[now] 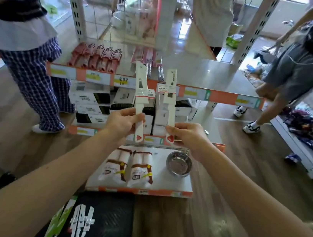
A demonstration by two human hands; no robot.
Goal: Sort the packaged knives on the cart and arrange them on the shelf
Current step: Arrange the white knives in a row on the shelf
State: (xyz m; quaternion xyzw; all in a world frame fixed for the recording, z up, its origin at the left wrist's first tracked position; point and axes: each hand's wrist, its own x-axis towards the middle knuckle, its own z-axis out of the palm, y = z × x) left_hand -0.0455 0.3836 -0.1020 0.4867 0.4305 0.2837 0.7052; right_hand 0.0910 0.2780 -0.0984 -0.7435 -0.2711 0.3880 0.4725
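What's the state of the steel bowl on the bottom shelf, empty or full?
Empty: the steel bowl stands upright on the bottom shelf, and its bare shiny inside shows, nothing in it.

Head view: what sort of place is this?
Probably a retail shop: white slotted metal shelving with orange price-label strips, stacked black-and-white boxes, white packaged knives in the left hand and right hand.

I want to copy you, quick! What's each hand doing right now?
Left hand: holding a white packaged knife by its handle, upright.
Right hand: pinching a second white packaged knife by its handle, upright.
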